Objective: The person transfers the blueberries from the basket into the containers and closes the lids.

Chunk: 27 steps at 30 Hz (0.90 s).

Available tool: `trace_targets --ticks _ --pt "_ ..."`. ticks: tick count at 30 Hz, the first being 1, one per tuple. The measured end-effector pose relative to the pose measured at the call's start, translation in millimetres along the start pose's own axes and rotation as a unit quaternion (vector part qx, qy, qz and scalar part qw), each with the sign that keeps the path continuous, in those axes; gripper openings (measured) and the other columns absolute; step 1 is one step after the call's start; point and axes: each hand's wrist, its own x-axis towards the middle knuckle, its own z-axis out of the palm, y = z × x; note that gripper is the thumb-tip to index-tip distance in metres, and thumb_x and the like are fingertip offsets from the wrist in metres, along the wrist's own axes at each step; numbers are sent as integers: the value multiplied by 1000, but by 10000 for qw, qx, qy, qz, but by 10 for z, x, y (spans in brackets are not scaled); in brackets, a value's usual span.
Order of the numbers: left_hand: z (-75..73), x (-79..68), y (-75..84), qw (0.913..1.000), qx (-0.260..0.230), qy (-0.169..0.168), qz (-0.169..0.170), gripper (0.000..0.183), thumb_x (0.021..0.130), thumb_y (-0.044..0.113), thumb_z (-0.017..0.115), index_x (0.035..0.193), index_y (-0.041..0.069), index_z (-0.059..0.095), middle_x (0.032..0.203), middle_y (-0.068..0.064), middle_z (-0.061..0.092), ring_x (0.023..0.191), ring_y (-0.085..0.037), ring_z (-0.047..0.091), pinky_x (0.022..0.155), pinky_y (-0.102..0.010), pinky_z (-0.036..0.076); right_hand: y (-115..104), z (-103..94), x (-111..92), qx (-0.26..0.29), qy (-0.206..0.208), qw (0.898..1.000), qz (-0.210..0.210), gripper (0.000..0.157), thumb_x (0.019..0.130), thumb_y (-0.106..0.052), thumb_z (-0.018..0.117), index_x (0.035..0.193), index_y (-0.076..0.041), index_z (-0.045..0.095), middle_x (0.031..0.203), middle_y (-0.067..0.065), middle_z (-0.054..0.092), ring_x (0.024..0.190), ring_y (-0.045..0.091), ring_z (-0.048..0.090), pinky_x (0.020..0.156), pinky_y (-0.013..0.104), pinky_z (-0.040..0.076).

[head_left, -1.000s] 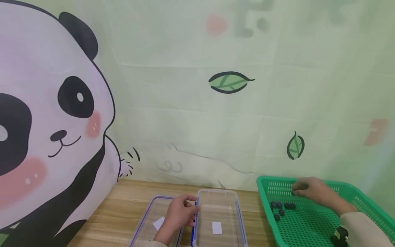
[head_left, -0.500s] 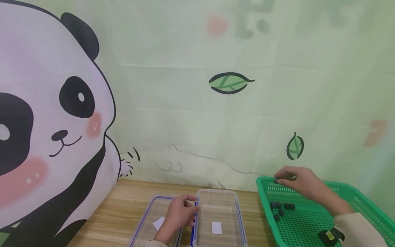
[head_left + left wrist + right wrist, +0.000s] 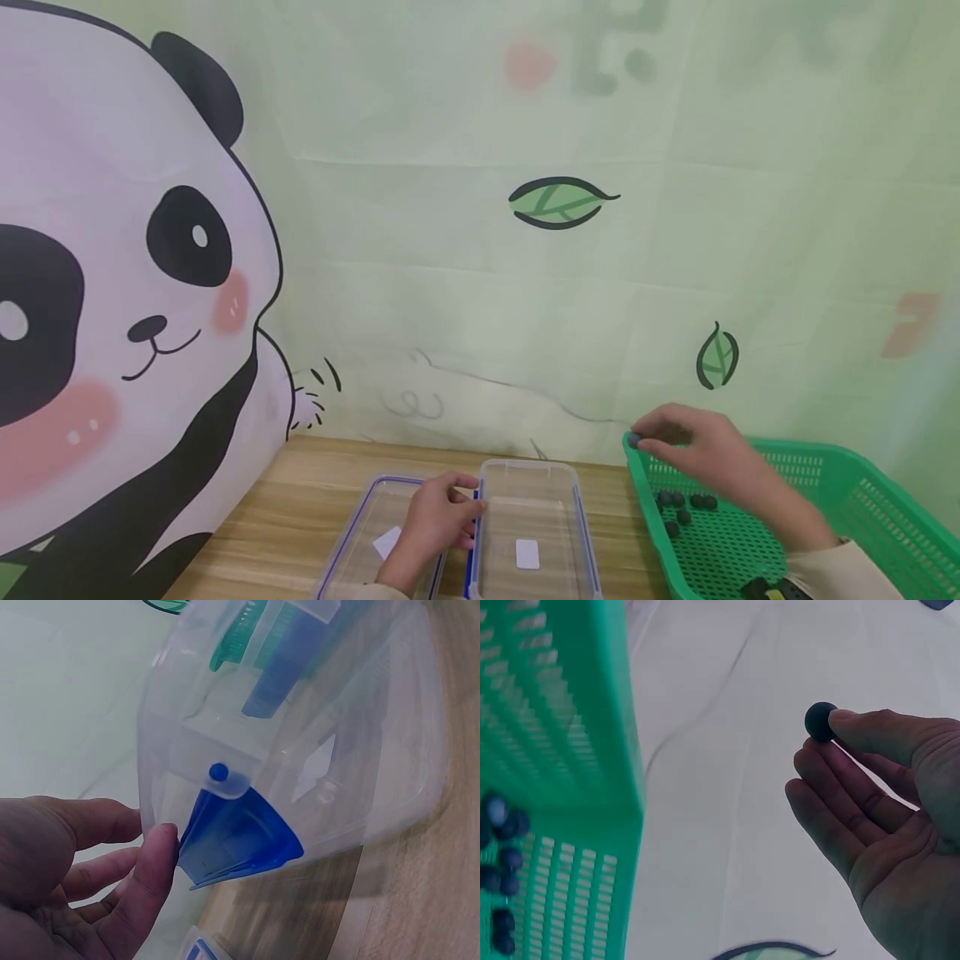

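Note:
My right hand [image 3: 701, 442] pinches a blueberry [image 3: 821, 721] between thumb and fingertips, over the left rim of the green basket [image 3: 652, 533]. Several more blueberries [image 3: 683, 517] lie in that basket at its left end. With thumb and index finger, my left hand [image 3: 438, 521] holds the left rim of a clear plastic box [image 3: 551, 521]. In the left wrist view, the thumb lies beside the box's blue latch [image 3: 240, 836], which hangs down. A white label [image 3: 527, 554] shows on the box's floor.
A clear lid with a blue seal [image 3: 372, 508] lies left of the box, partly under my left forearm, with a white label [image 3: 386, 542] on it. Wooden tabletop [image 3: 615, 517] shows between box and basket. A panda-printed cloth [image 3: 450, 333] hangs close behind.
My right hand has moved left with the blueberry, from over the inside of the basket to its left rim. The left hand and the box have stayed in place.

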Motion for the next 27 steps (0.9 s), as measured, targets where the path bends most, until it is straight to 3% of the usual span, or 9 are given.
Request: trace_targets --ticks 12,27 --pt "-4 6 -4 10000 30 -13 -27 35 91 -1 79 124 -6 68 86 -10 66 60 -19 67 53 -35 66 -227 402 -21 618 -123 9962 -604 11 99 -16 77 110 -15 78 104 -10 76 95 9 72 84 30 64" --pt "0 12 23 9998 25 -68 -202 36 91 -1 79 125 -6 68 88 -11 66 64 -20 68 53 -34 66 -469 864 -28 1249 -518 9892 -571 10 97 -10 78 107 -13 78 102 -6 76 94 9 73 84 24 63"
